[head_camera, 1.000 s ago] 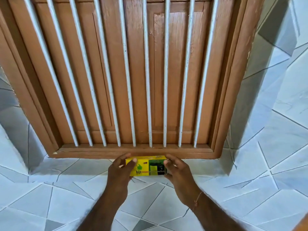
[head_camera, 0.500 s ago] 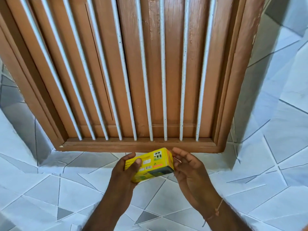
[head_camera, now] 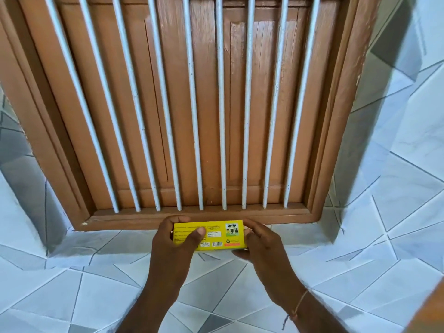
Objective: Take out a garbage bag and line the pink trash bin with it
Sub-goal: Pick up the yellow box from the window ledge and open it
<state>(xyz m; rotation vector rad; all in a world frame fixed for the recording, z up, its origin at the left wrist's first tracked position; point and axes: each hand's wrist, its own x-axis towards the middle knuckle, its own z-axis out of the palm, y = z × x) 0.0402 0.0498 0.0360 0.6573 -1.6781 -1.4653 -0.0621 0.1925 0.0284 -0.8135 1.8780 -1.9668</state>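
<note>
- A yellow garbage bag box (head_camera: 216, 235) sits in the lower centre of the frame, held flat in both hands just below the window sill, its printed back panel facing the camera with a barcode, a recycling mark and small bag pictures.
- The left hand (head_camera: 176, 243) grips the box's left end, thumb pressed across the printed panel, fingers curled over the top edge.
- The right hand (head_camera: 260, 246) clamps the box's right end, fingers wrapped round the end and underside.
- A thin thread bracelet (head_camera: 299, 302) circles the right wrist.
- Behind the box, a brown wooden window (head_camera: 211, 104) with closed shutters fills the upper frame, with 9 white vertical bars (head_camera: 192, 104) in front of it.
- Pale tiled wall (head_camera: 384, 236) with angular grey lines surrounds the window frame.
- The pink bin is out of view.
</note>
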